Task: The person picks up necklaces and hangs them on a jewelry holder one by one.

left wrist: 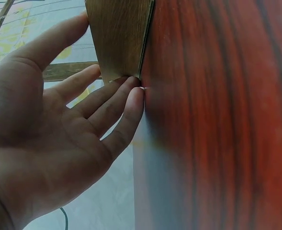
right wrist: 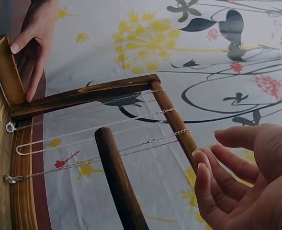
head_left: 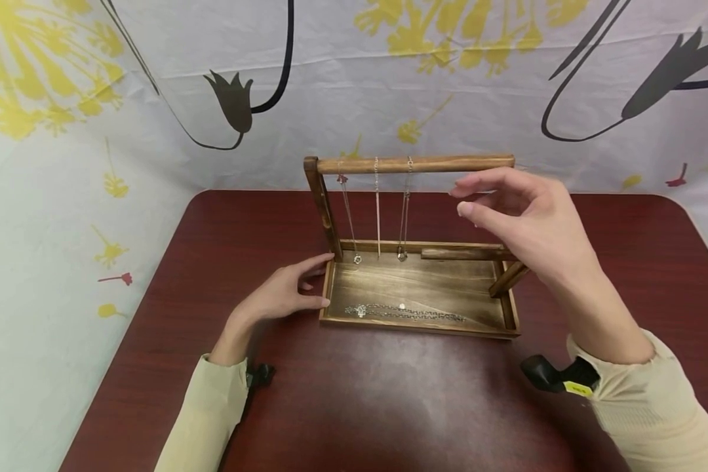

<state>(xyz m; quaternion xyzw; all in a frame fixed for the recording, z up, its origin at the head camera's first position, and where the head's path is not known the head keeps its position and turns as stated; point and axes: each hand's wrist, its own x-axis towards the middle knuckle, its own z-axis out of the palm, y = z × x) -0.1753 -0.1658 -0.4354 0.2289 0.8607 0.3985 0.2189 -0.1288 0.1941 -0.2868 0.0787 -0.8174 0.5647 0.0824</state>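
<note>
A wooden jewelry stand point(head_left: 415, 164) with a tray base point(head_left: 413, 282) is on the table. Three necklaces hang from its top bar: a left one with a small open pendant point(head_left: 356, 259), a plain middle chain point(head_left: 378, 216), and a third with a pendant point(head_left: 402, 254). Along the tray's front lies a silver chain point(head_left: 415, 314) with a flower-like piece. My left hand point(head_left: 280, 292) touches the tray's left end with extended fingers. Nothing shows between the loosely bent fingers of my right hand point(head_left: 539, 219), which hovers near the top bar's right end.
A shorter wooden bar point(head_left: 460, 254) projects leftward over the tray from a post point(head_left: 507, 278) at the right. The dark red table point(head_left: 419, 400) reaches back to a patterned cloth point(head_left: 330, 78) hanging behind it. Wrist cameras point(head_left: 557, 377) sit at both cuffs.
</note>
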